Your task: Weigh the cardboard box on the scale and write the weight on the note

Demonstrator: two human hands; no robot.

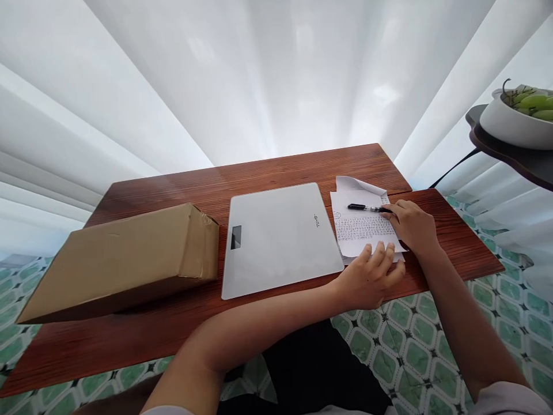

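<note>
Printed sheets of paper (363,227) lie stacked on the right of the table, the top one curled at its far edge. A black pen (360,207) lies across the print, its right end between the fingers of my right hand (412,225). My left hand (371,276) reaches across to the near edge of the sheets, fingers spread and apart, with the fingertips on or just over the paper. Left of the paper sits a flat white scale (279,236) with a small dark display; its right edge comes close to the sheets and my left wrist.
A closed brown cardboard box (125,251) stands on the left of the reddish wooden table (276,164). White curtains (294,75) hang behind. At the far right a white bowl (518,124) of green fruit rests on a dark stand. Green tiled floor shows below.
</note>
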